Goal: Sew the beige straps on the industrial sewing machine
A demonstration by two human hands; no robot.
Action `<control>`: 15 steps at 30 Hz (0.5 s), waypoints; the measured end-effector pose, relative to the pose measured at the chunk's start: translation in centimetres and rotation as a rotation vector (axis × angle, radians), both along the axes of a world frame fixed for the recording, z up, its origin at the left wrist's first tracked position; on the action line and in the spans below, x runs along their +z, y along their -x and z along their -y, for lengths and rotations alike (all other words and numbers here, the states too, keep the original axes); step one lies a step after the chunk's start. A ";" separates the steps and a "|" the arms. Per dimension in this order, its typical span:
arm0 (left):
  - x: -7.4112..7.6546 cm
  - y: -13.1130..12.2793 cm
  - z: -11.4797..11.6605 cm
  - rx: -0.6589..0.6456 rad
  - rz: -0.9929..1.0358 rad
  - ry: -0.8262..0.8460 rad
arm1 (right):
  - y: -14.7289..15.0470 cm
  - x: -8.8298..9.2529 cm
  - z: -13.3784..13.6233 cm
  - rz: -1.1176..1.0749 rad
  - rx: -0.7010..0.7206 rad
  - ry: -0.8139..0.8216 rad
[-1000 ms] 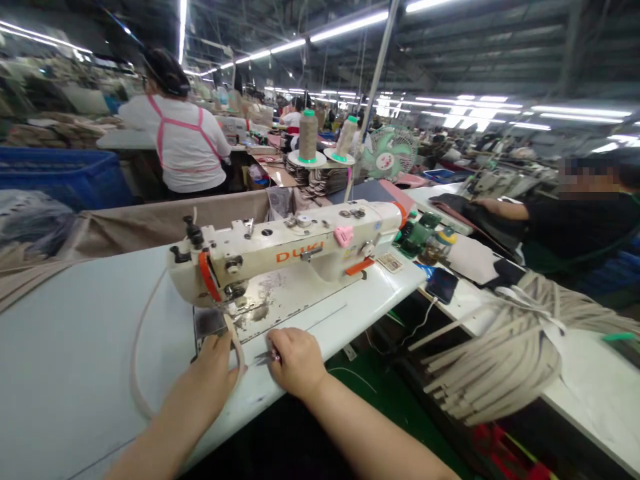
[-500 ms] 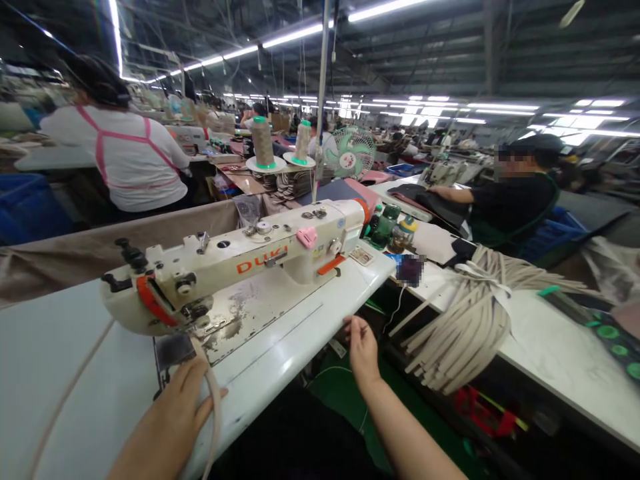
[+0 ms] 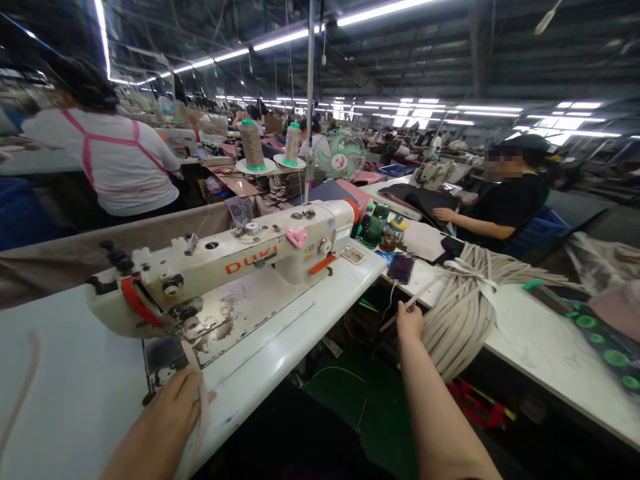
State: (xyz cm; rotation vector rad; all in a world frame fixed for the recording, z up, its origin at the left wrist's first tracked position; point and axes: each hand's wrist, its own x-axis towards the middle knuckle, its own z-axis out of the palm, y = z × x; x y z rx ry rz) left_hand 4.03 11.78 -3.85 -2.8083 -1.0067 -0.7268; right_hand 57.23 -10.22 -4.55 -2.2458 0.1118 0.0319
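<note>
My left hand (image 3: 163, 417) lies on the machine table with its fingers closed on a beige fabric strip (image 3: 203, 407). That strip runs up towards the needle area of the white sewing machine (image 3: 240, 267) and hangs down over the table's front edge. On the right, my right hand (image 3: 410, 323) pinches a single strip (image 3: 423, 291) sticking out of a tied bundle of beige strips (image 3: 463, 327). The bundle rests on the side table and droops over its edge. The palm side of my left hand is hidden.
Bottles (image 3: 377, 225) and a blurred dark object (image 3: 401, 268) stand on the side table (image 3: 540, 347). Thread cones (image 3: 253, 147) and a green fan (image 3: 341, 155) are behind the machine. Co-workers sit at left (image 3: 120, 160) and right (image 3: 520, 200).
My right hand has moved right, from beside the machine table to the bundle, and now grips a strip there. My left hand stays by the needle area. The view has shifted slightly.
</note>
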 end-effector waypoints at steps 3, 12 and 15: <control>-0.9 -0.1 -0.4 -0.031 0.032 -0.110 | 1.7 -1.3 -0.1 -0.030 0.022 -0.049; -1.6 -0.4 -0.5 -0.007 0.092 -0.134 | 14.9 -8.5 -0.1 -0.169 0.260 -0.246; -1.7 -0.2 -0.4 -0.012 0.060 -0.156 | 11.6 -6.9 0.6 -0.105 0.200 -0.281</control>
